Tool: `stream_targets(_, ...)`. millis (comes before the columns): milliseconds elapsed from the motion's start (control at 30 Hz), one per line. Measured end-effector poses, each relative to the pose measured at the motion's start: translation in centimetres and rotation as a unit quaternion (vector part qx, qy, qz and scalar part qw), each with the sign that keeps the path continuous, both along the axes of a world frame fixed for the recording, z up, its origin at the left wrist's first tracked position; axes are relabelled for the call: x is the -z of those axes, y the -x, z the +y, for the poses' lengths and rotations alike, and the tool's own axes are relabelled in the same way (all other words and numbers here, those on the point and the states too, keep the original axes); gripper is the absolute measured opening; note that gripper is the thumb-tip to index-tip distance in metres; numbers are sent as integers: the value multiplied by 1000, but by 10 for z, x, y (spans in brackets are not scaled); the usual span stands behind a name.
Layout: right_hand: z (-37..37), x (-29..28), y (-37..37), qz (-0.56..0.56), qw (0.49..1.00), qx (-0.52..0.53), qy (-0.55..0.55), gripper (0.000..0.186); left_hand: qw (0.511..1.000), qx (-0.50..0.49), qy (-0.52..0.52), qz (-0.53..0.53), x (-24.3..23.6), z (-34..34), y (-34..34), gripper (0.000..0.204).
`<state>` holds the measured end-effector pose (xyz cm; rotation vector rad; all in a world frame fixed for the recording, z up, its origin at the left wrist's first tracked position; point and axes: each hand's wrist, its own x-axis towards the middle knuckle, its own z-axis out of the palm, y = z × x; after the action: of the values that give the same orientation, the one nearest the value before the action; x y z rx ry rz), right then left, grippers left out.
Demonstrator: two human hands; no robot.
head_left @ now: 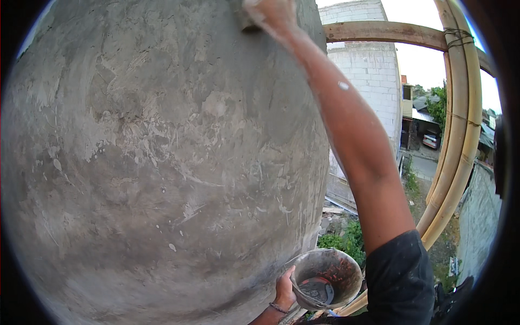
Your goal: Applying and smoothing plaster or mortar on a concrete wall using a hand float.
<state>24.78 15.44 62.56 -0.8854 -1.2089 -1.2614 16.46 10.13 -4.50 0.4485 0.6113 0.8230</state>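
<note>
My left hand [285,288] grips the near left rim of a round bucket [351,273], thumb over the edge. The bucket tilts toward me, its inside smeared with grey and reddish residue, and a little grey wet material [318,291] lies at the bottom. High up, my right hand [273,13] is closed round a brownish, blunt-edged tool [248,21] pressed against the grey plastered wall [162,135]. The tool's kind cannot be made out, since the hand and the picture's top edge hide part of it. The wall is rough, with pale splashes and scrapes.
Bamboo poles [459,108] tied with wire stand at the right, with a wooden crossbar [387,33] meeting the wall's edge. Beyond lie a white block building [363,70], green plants [346,238] far below, and a parked car [431,140].
</note>
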Motion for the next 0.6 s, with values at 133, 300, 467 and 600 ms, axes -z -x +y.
stream_targets(133,25,78,33,-231,965,-107,-69,27,999,29,35,-27,-39,-6,13,33)
stream_targets(300,11,47,-50,-69,995,-21,-71,28,1000,16,20,-10,-26,-5,18,33)
stream_targets(467,-16,-14,-14,59,997,44,-8,32,999,16,43,-18,-51,-10,22,32)
stream_targets(600,11,49,27,-74,997,4,27,32,999,14,34,-21,-43,-5,23,32)
